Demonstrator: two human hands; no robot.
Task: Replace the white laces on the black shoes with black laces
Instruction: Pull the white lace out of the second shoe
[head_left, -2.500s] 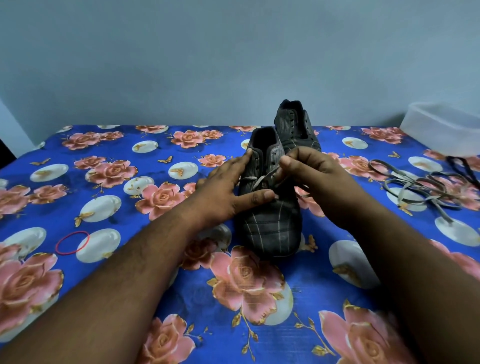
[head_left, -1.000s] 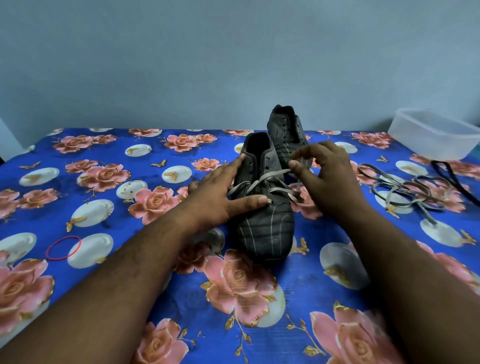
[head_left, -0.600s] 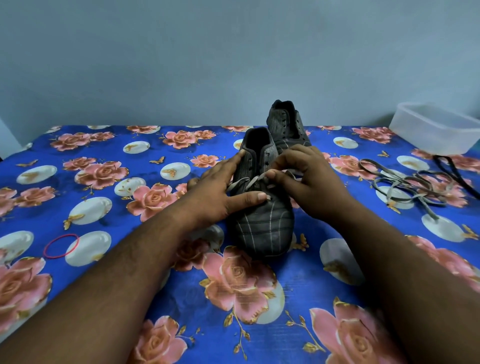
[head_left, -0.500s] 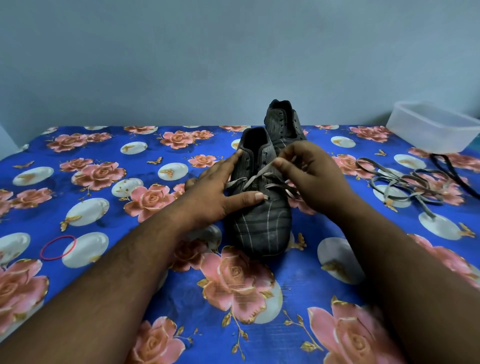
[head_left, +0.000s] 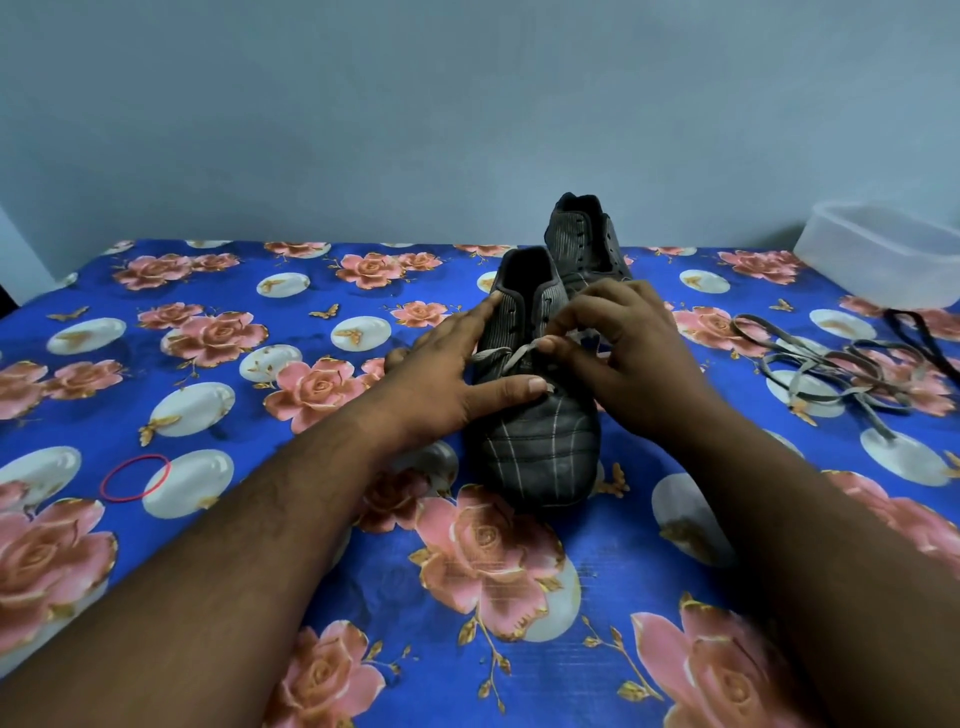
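While the left hand (head_left: 441, 384) presses flat on the near shoe (head_left: 535, 415), the right hand (head_left: 618, 353) pinches its white lace (head_left: 506, 356). Limp, light cord; best pulled near an eyelet.

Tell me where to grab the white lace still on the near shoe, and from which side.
Pinch the white lace on the slack crossing span over the near shoe, coming from above on the right, where the right hand already pinches it. The left hand covers the left side.
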